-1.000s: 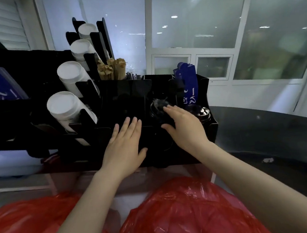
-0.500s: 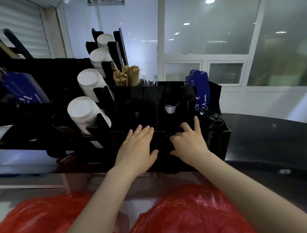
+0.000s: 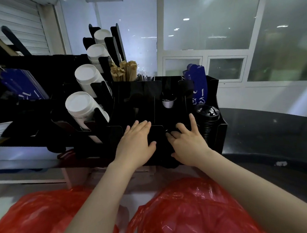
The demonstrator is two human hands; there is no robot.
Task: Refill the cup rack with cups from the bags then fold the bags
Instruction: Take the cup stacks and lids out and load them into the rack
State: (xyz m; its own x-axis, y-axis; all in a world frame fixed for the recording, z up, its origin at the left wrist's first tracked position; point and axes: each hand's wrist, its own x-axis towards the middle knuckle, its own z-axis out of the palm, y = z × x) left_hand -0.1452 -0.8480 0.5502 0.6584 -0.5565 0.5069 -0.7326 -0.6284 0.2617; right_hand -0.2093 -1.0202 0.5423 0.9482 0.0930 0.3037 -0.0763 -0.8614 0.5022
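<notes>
Rack [image 3: 134, 95] | left hand [image 3: 135, 145] flat on front | right hand [image 3: 188, 143] beside (fingers [image 3: 180, 128] part-curled)

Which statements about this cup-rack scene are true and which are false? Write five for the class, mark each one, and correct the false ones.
1. The left hand and the right hand both touch the black rack. True.
2. The bags below the arms are blue. False: both are red.
3. Four white cup stacks lie tilted in slots on the rack's left side. True.
4. The stack of black lids stands left of the left hand. False: it stands right of the right hand.
5. The left hand grips a white cup. False: its fingers lie flat on the rack and hold nothing.
</notes>
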